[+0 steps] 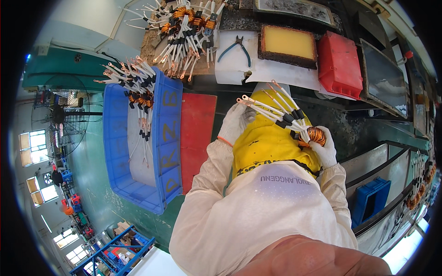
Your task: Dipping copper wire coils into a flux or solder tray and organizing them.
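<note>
Grasping coil (pixel 316 134) in right hand (pixel 326 148), right of frame centre — with leads (pixel 265 107) fanned up-left over yellow cloth (pixel 264 145) | Bending left hand (pixel 234 123) at lead tips, mid-frame — cannot tell if gripping | Also visible: pliers (pixel 239 41), upper centre; red bin (pixel 340 64), upper right; blue tub (pixel 166 142) with more coils (pixel 143 98), left

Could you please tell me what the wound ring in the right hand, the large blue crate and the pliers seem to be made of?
Wound ring: probably copper wire, from its glossy, orange-brown turns; the core is hidden.

Large blue crate: likely moulded plastic, evenly coloured and smooth, with ribbed walls.

Pliers: dark head, likely metal; the teal handles suggest a plastic or rubber covering.
</note>
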Tool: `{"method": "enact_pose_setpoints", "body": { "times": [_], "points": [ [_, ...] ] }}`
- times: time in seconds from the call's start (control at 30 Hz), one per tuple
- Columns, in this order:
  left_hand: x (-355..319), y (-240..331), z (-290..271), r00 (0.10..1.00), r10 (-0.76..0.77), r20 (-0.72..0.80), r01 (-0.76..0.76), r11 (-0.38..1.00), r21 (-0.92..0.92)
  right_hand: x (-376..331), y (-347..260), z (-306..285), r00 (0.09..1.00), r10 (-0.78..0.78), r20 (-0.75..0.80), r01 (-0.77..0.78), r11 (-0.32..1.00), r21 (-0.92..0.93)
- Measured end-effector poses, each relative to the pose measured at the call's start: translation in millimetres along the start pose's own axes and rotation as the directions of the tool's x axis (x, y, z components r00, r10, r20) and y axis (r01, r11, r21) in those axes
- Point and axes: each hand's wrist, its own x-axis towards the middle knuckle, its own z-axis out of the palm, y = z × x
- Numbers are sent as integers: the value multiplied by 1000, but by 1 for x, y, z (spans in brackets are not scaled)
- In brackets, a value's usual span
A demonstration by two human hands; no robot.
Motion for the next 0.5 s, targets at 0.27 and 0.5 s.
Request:
{"method": "enact_pose_setpoints", "body": {
  "times": [0.27,0.5],
  "points": [
    [7,29,9,994,62,91,-63,998,5,-1,-9,-1,1000,7,-18,-8,997,-77],
    [13,64,33,980,163,116,-199,837,510,-5,-31,0,1000,-21,19,25,972,-235]
  ]
}}
